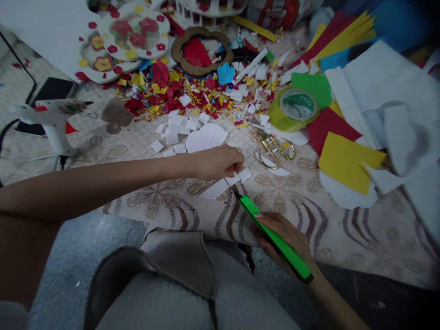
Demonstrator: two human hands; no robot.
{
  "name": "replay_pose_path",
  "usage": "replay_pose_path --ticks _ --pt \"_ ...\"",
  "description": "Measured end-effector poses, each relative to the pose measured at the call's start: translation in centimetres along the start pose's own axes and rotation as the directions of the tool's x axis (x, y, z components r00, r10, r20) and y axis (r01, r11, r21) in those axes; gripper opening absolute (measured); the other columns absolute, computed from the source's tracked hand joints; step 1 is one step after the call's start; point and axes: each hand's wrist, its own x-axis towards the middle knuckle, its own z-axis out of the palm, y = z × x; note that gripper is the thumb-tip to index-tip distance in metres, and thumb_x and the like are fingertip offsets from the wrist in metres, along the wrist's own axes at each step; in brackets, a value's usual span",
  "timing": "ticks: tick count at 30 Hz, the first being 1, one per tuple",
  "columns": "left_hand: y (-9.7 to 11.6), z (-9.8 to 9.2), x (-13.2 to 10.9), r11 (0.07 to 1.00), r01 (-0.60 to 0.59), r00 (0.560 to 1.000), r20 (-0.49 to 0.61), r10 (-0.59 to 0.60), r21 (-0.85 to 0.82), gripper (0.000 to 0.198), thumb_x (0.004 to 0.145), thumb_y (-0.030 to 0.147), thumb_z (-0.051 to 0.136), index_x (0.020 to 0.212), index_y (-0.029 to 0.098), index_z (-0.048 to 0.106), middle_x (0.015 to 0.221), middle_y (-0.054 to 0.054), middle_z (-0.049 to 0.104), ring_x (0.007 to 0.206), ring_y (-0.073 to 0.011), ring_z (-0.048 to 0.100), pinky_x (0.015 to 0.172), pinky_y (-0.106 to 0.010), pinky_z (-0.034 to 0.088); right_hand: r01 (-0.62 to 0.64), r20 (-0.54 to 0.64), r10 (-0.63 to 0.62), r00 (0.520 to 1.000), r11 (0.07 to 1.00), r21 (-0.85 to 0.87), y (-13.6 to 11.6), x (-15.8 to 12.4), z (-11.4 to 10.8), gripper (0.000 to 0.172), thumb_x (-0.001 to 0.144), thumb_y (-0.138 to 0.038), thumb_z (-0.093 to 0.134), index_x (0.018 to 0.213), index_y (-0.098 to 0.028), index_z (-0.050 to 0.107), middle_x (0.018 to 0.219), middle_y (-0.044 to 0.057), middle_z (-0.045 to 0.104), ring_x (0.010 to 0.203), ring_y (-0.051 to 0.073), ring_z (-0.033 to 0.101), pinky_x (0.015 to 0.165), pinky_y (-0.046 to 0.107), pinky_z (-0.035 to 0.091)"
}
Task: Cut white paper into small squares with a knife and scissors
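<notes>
My right hand (pixel 287 236) is wrapped around a green utility knife (pixel 271 233), its dark tip pointing up and left at the white pieces. Fingers curled, my left hand (pixel 223 161) pinches at a small white foam piece (pixel 233 178) by the table's front edge. A longer white strip (pixel 215 189) lies just left of that piece, and another small white square (pixel 244 174) is on its right. Behind my left hand are a rounded white cutout (pixel 206 137) and several small white squares (pixel 173 139). Whether the blade touches the foam, I cannot tell.
Gold-handled scissors (pixel 275 151) and a roll of tape (pixel 294 110) lie to the right, near coloured sheets (pixel 350 162). A white glue gun (pixel 57 121) stands at left. Paper scraps (pixel 206 94), a cardboard flower ring (pixel 178 48) and decorated flower shapes (pixel 134 32) fill the back.
</notes>
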Motion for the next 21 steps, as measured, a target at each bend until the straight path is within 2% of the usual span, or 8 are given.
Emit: replay_pose_path --ticks 9,21 --pt "-0.2 0.1 0.1 1.0 -0.001 1.0 -0.007 0.001 -0.027 0.017 0.076 -0.001 0.056 0.083 0.013 0.063 0.08 -0.002 0.062 0.071 -0.0109 0.055 0.067 -0.02 0.038 0.006 -0.034 -0.007 0.999 1.0 -0.031 -0.4 0.6 -0.1 0.042 0.092 -0.025 0.053 0.134 -0.027 0.049 0.104 0.007 0.067 0.085 0.019 0.071 0.065 0.025 0.059" --pt "-0.3 0.0 0.3 0.999 -0.01 1.0 -0.003 0.01 -0.049 0.017 0.074 -0.002 0.061 0.083 0.011 0.066 0.079 -0.002 0.062 0.071 -0.0103 0.055 0.066 -0.019 0.038 0.05 -0.013 -0.05 0.999 0.998 -0.033 -0.3 1.4 -0.3 0.043 0.092 -0.021 0.052 0.135 -0.024 0.047 0.108 0.008 0.066 0.092 0.018 0.069 0.073 0.024 0.059"
